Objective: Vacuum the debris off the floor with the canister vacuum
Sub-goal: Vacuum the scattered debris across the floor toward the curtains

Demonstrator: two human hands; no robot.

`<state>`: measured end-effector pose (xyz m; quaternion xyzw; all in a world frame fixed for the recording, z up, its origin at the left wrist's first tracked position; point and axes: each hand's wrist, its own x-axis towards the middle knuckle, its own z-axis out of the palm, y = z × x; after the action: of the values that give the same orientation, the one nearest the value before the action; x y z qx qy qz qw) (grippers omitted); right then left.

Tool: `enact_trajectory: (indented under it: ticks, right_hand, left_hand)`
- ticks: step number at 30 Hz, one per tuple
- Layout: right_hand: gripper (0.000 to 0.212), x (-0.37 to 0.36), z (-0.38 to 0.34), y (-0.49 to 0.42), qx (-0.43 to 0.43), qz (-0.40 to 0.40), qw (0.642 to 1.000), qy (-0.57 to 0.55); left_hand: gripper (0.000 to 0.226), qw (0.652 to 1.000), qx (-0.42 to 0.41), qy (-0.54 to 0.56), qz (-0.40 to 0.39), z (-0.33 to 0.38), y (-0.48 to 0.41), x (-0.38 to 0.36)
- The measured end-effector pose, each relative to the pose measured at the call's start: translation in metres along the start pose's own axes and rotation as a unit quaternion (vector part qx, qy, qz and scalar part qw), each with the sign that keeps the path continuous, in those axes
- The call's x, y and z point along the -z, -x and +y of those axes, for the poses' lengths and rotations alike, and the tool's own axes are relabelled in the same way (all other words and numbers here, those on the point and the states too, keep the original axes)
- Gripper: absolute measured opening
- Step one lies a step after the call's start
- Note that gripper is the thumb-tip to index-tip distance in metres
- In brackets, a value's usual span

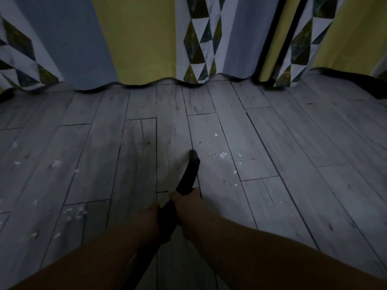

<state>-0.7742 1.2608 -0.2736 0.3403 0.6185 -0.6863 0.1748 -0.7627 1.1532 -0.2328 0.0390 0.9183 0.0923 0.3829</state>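
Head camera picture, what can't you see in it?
- Canister: head view, out of frame; the hose runs off between the arms.
- Fingers of left hand and right hand: head view, mostly curled under the hose.
- Debris: head view, white bits too small and dim to identify.
- Wall: head view, covered by curtains.

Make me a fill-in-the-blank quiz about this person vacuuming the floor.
1. The left hand and right hand both grip the vacuum hose, which is ____ in colour.
2. Its nozzle is down at the floor; the nearest debris lies to its ____.
3. The debris bits are ____.
4. The curtain mixes grey, triangle-patterned and plain ____ panels.
Missing words: black, right, white, yellow.
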Motion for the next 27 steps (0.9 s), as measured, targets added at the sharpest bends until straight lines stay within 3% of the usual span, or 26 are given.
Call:
enact_trajectory:
  ticks: [6,11,19,23,27]
  right_hand:
    - [0.044,0.001,0.008,-0.001,0.004,0.011,1.0,-0.004]
    - [0.035,0.003,0.014,0.008,-0.006,0.011,0.999,0.032]
    - [0.035,0.012,0.017,0.022,0.006,0.026,0.998,0.049]
    - [0.051,0.026,0.012,0.027,0.01,0.049,0.998,0.028]
    - [0.05,0.042,0.012,0.029,0.007,0.063,0.998,0.025]
  left_hand:
    - [0.062,1.0,-0.001,-0.001,-0.008,0.001,0.0,-0.006]
    - [0.05,1.0,-0.01,0.011,-0.011,-0.007,0.011,-0.013]
    - [0.054,0.999,-0.03,0.018,-0.012,-0.006,0.023,-0.015]
    - [0.053,0.998,-0.06,0.0,-0.012,0.013,0.024,-0.019]
    - [0.058,0.998,-0.068,0.001,-0.011,0.029,0.022,-0.024]
